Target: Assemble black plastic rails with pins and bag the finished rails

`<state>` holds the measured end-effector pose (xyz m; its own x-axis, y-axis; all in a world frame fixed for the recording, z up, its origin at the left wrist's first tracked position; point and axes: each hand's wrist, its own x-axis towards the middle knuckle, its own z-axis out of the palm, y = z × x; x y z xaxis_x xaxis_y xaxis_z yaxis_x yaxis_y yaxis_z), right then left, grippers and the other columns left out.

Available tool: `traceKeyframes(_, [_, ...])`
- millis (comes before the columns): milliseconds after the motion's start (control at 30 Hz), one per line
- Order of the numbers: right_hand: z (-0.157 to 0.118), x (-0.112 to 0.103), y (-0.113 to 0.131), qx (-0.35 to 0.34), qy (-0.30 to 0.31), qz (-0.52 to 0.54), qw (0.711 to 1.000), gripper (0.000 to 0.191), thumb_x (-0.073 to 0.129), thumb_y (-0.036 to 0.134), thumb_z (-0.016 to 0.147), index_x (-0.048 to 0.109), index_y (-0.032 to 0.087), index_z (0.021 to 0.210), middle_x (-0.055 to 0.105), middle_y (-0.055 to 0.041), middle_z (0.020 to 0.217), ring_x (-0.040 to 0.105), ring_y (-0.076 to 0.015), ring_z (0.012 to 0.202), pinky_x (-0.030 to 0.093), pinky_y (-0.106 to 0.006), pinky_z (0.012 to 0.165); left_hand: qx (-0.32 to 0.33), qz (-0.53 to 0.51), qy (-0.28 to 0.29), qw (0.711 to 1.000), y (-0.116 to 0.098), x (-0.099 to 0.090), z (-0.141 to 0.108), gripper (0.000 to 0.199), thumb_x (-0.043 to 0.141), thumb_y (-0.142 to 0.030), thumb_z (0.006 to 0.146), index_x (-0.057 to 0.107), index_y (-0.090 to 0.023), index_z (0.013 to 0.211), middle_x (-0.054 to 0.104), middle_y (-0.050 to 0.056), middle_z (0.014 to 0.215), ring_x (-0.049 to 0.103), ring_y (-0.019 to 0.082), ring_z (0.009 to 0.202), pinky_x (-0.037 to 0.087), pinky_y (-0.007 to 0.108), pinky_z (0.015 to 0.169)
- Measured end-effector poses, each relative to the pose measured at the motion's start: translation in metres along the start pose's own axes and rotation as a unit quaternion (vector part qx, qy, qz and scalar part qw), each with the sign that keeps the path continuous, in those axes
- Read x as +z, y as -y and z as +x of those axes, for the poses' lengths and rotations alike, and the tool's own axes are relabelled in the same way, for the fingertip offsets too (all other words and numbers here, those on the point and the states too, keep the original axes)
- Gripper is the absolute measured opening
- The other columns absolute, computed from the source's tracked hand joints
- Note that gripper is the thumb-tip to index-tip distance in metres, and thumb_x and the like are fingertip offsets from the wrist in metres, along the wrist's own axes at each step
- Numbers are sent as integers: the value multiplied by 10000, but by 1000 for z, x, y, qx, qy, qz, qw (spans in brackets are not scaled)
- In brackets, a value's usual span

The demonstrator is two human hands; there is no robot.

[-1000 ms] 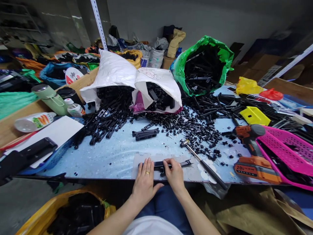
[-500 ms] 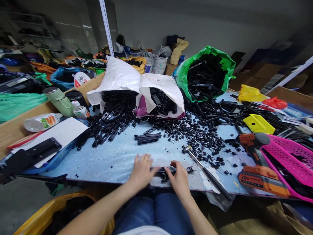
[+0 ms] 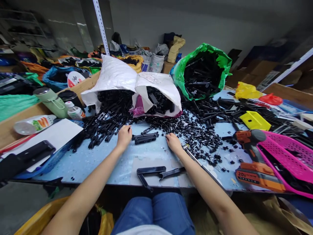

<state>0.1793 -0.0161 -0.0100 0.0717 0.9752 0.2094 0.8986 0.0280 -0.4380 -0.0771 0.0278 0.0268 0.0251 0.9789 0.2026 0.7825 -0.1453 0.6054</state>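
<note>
My left hand [image 3: 124,137] reaches to the edge of a heap of black plastic link pieces [image 3: 104,125]. Its fingers are curled closed, and what they hold, if anything, is hidden. At the near edge of scattered black-headed metal pins [image 3: 195,140], my right hand [image 3: 174,142] has its fingers pinched together; I cannot make out what is in them. Between the hands lie assembled black links [image 3: 146,138]. In front of me a hinged black arm piece [image 3: 151,170] rests bent on a grey mat [image 3: 168,163]. A hammer [image 3: 204,167] lies partly behind my right forearm.
White sacks [image 3: 117,73] and a green bag [image 3: 202,88] of black parts stand behind. To the right are an orange cordless drill [image 3: 255,160], a pink basket [image 3: 288,150] and a yellow tray [image 3: 255,120]. Bottles [image 3: 35,124] and a green flask [image 3: 52,101] stand left.
Both hands have left the black arm piece at the table's front edge and moved forward and apart, the left to the link heap, the right to the pins. The view has shifted slightly.
</note>
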Motion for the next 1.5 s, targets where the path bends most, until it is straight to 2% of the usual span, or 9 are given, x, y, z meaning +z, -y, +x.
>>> traceKeyframes(67, [-4,-1,0,9,10,11,1000,143,508,67,709,592,179,681,591,-66,731,564,-202,746,422,-297,683,-2,-56,-14,998,2,-3,-47,250,391,-268,821,559,-153,965,631,79,937,605,193,876,478,319,797])
traceKeyframes(200, [-37,-16,6,12,20,63,998,41,546,185,741,577,185,715,615,-26,707,579,-167,671,445,-267,633,-81,-398,-20,914,3,11,-131,240,499,-362,785,525,-147,888,646,49,763,652,191,745,533,342,718])
traceKeyframes(333, [-80,-30,19,25,20,243,969,227,588,409,734,561,190,679,613,-13,622,573,-155,572,456,-252,534,-27,-360,-86,929,1,23,-164,191,481,-333,823,569,-165,849,610,64,872,638,179,803,532,326,749])
traceKeyframes(500, [-114,-29,31,-30,-15,261,965,251,565,433,765,553,201,670,594,-16,636,563,-143,565,463,-249,534,179,-128,-138,966,1,15,-170,159,487,-205,841,620,-187,926,638,67,882,634,174,820,532,294,739])
traceKeyframes(733, [-124,-28,35,-255,-55,104,960,189,444,243,880,574,178,760,613,-56,751,575,-126,641,454,-222,572,375,3,-168,912,11,7,-164,229,502,-69,814,576,-126,1023,676,98,928,605,221,975,507,344,814])
traceKeyframes(933, [-136,-27,15,-299,18,48,953,252,498,323,855,553,180,1056,634,-89,920,579,-189,819,475,-303,702,415,24,-117,902,17,3,-156,245,429,-91,848,590,-159,1020,685,78,938,592,203,1001,457,367,858])
traceKeyframes(1233, [-145,-16,1,-249,89,18,964,391,534,326,828,471,183,1187,597,-97,959,533,-224,861,458,-370,746,360,123,-7,925,-43,28,-173,362,498,-418,813,596,-192,1078,553,116,1208,408,298,1191,113,580,1023])
traceKeyframes(1400, [-149,-17,2,-250,89,17,964,395,505,291,846,441,179,1219,587,-100,947,520,-221,853,455,-365,748,304,165,-25,938,-27,13,-172,308,470,-345,834,634,-143,997,586,155,1146,417,323,1175,104,611,1008])
traceKeyframes(1500, [-147,-21,2,-267,118,9,957,409,494,305,853,433,164,1232,587,-103,930,518,-216,842,455,-344,738,354,161,-22,921,-13,7,-164,320,410,-324,874,613,-122,1016,606,140,1111,438,299,1158,150,581,1015])
